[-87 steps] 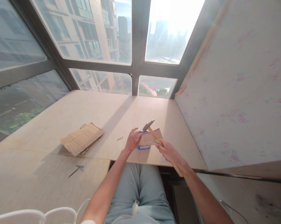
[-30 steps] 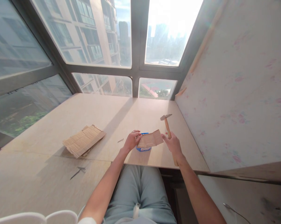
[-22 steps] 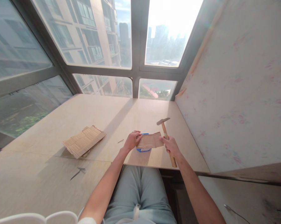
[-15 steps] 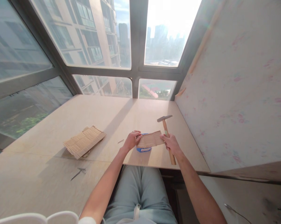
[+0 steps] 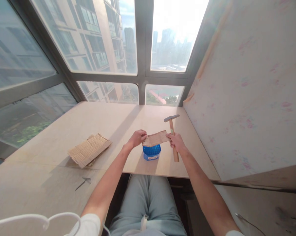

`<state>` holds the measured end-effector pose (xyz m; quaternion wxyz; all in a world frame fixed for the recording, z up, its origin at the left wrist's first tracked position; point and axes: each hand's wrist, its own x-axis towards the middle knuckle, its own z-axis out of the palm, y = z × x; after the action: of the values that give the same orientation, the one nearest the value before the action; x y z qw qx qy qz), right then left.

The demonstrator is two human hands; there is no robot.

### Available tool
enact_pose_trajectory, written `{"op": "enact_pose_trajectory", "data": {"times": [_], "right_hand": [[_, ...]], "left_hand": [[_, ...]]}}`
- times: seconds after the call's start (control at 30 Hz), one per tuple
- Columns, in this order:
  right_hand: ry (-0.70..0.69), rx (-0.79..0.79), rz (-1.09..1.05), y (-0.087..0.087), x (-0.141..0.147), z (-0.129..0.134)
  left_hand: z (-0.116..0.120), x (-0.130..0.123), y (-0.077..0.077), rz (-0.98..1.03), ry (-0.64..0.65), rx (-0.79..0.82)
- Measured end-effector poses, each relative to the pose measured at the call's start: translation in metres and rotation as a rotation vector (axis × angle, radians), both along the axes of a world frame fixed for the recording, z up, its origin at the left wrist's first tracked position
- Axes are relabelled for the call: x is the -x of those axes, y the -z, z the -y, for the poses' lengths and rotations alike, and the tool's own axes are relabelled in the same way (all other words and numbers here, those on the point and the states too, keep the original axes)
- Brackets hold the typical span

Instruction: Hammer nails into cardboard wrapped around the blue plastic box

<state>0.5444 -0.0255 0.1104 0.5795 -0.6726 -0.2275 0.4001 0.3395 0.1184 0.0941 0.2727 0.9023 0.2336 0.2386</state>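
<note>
Both hands pinch ribbed cardboard strip (image 5: pixel 156 138) above blue tub (image 5: pixel 151 152); right hand (image 5: pixel 176 142) also grips wooden-handled hammer (image 5: pixel 172 131); left hand (image 5: pixel 136 138) possibly holding a nail

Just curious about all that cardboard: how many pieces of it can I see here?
2. One cardboard strip is held between the left hand and right hand, above a blue tub. One folded cardboard sheet lies on the table, left. More could be underneath.

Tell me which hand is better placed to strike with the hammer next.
Right. The right hand already grips the hammer by its handle, head up, while the left hand pinches the cardboard piece above the blue tub.
</note>
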Motion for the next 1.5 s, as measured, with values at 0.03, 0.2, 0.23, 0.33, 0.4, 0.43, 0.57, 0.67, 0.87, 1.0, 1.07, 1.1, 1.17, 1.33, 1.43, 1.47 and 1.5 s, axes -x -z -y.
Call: {"op": "enact_pose_trajectory", "data": {"times": [0.03, 0.2, 0.23, 0.33, 0.4, 0.43, 0.57, 0.67, 0.87, 1.0, 1.07, 1.1, 1.17, 1.33, 1.43, 1.47, 1.5], "right_hand": [[0.001, -0.004, -0.004, 0.000, 0.000, -0.001], [-0.009, -0.012, -0.006, 0.003, 0.004, 0.002], [-0.012, -0.011, -0.005, 0.004, 0.005, 0.003], [-0.017, -0.006, 0.002, 0.006, 0.008, 0.006], [-0.016, 0.003, 0.009, 0.008, 0.010, 0.009], [-0.015, 0.008, 0.013, 0.009, 0.010, 0.011], [-0.015, 0.019, 0.025, 0.014, 0.014, 0.020], [-0.020, 0.021, 0.031, 0.017, 0.017, 0.025], [-0.028, 0.000, 0.045, 0.020, 0.021, 0.027], [-0.036, -0.012, 0.077, 0.017, 0.024, 0.026], [-0.033, -0.017, 0.104, 0.016, 0.026, 0.025], [-0.028, -0.021, 0.120, 0.015, 0.027, 0.025], [-0.020, -0.029, 0.152, 0.014, 0.029, 0.025], [-0.026, -0.045, 0.211, 0.013, 0.033, 0.026], [-0.022, -0.056, 0.234, 0.014, 0.034, 0.025], [-0.022, -0.060, 0.240, 0.015, 0.034, 0.025], [-0.022, -0.064, 0.244, 0.015, 0.034, 0.024]], "left_hand": [[-0.002, 0.000, -0.002, -0.012, 0.011, -0.006], [0.001, 0.002, -0.001, -0.043, 0.050, -0.006], [0.003, 0.003, 0.000, -0.044, 0.048, -0.004], [0.009, 0.006, 0.005, -0.056, 0.040, 0.006], [0.012, 0.008, 0.009, -0.059, 0.041, 0.012], [0.014, 0.009, 0.012, -0.056, 0.042, 0.015], [0.020, 0.013, 0.022, -0.042, 0.050, 0.035], [0.023, 0.014, 0.026, -0.063, 0.069, 0.038], [0.025, 0.013, 0.024, -0.111, 0.086, 0.011], [0.024, 0.010, 0.022, -0.159, 0.098, -0.009], [0.023, 0.009, 0.022, -0.168, 0.109, -0.009], [0.023, 0.008, 0.022, -0.171, 0.114, -0.009], [0.023, 0.007, 0.022, -0.176, 0.122, -0.008], [0.022, 0.007, 0.021, -0.173, 0.148, -0.008], [0.022, 0.008, 0.021, -0.170, 0.173, -0.008], [0.022, 0.009, 0.021, -0.170, 0.179, -0.009], [0.022, 0.009, 0.022, -0.170, 0.184, -0.012]]}}
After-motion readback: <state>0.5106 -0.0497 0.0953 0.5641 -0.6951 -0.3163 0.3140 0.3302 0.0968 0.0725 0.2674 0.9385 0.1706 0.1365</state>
